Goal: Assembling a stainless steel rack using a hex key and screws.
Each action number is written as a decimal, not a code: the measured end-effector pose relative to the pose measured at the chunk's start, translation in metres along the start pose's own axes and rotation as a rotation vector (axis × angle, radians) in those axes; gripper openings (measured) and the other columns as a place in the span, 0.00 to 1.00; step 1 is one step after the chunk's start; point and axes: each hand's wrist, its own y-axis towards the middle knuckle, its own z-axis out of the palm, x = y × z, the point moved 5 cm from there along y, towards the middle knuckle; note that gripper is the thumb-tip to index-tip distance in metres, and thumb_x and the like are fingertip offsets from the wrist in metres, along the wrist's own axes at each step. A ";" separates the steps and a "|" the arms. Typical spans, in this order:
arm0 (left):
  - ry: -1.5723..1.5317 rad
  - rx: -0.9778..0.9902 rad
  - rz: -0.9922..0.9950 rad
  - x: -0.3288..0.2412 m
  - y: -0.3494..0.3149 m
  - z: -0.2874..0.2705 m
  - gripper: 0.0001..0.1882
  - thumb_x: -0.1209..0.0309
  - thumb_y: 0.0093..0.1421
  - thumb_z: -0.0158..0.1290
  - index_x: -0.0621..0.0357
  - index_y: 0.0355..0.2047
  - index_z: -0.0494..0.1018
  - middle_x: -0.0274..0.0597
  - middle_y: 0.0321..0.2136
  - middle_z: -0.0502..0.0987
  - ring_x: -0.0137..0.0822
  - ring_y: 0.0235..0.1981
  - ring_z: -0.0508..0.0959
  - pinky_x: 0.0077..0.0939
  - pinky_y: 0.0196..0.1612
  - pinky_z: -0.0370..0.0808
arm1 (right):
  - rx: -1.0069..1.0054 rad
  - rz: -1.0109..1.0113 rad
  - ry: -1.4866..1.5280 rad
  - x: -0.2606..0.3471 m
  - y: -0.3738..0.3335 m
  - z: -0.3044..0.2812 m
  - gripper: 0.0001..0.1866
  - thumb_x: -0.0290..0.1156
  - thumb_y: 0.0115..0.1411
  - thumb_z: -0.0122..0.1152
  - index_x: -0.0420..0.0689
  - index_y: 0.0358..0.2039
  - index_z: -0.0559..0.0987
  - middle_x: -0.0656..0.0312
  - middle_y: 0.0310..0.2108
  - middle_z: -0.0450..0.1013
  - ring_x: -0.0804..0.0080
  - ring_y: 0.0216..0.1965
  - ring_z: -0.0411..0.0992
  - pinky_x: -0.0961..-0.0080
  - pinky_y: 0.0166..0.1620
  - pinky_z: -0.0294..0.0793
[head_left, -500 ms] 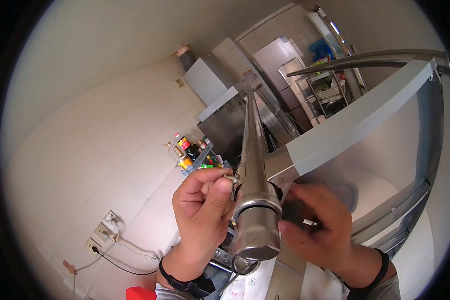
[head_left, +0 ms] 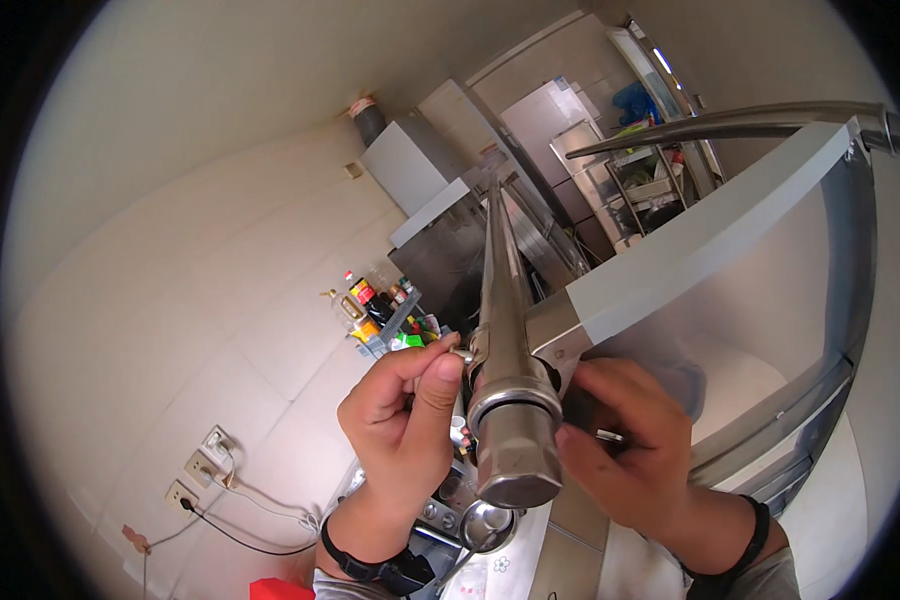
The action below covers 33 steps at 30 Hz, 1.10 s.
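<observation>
A shiny steel tube (head_left: 518,430) with a capped, collared end points toward me between my hands. On its left side my left hand (head_left: 400,430) pinches a small silver bolt (head_left: 462,355) between thumb and forefinger, its tip against the tube wall. My right hand (head_left: 645,450) is curled at the tube's right side, beside a bracket (head_left: 560,335) that joins a grey bar. A short silver metal piece (head_left: 610,435) shows within its curled fingers; the rest is hidden. Its thumb tip is close to the tube's collar.
The grey bar (head_left: 710,240) and a second steel rail (head_left: 750,120) run off to the right. Bottles (head_left: 365,300) stand beyond my left hand. Plugged sockets (head_left: 200,465) sit on the left wall, and a ladle (head_left: 485,525) lies below the tube.
My left hand has shifted slightly left, still pinching the bolt. The right hand keeps nearly the same place, and the whole view has moved a little.
</observation>
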 end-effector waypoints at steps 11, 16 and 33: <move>0.173 -0.050 0.180 -0.004 0.000 0.001 0.10 0.73 0.59 0.51 0.69 0.36 0.74 0.42 0.25 0.76 0.23 0.25 0.72 0.15 0.31 0.69 | -0.018 -0.010 0.102 -0.009 -0.004 0.004 0.26 0.18 0.47 0.63 0.34 0.49 0.69 0.53 0.41 0.68 0.73 0.39 0.71 0.84 0.34 0.73; 0.264 -0.074 0.396 0.003 -0.005 0.004 0.10 0.72 0.60 0.49 0.68 0.36 0.74 0.45 0.29 0.77 0.29 0.30 0.76 0.23 0.37 0.73 | -0.044 0.032 0.105 -0.010 -0.004 -0.003 0.24 0.22 0.48 0.64 0.33 0.47 0.70 0.53 0.40 0.68 0.72 0.38 0.70 0.85 0.32 0.72; 0.395 0.024 0.226 -0.001 -0.018 -0.010 0.29 0.66 0.49 0.60 0.72 0.47 0.66 0.53 0.27 0.76 0.37 0.25 0.77 0.23 0.27 0.75 | -0.063 -0.013 0.153 -0.013 -0.005 -0.004 0.20 0.28 0.51 0.59 0.33 0.44 0.70 0.54 0.35 0.67 0.62 0.30 0.71 0.73 0.30 0.74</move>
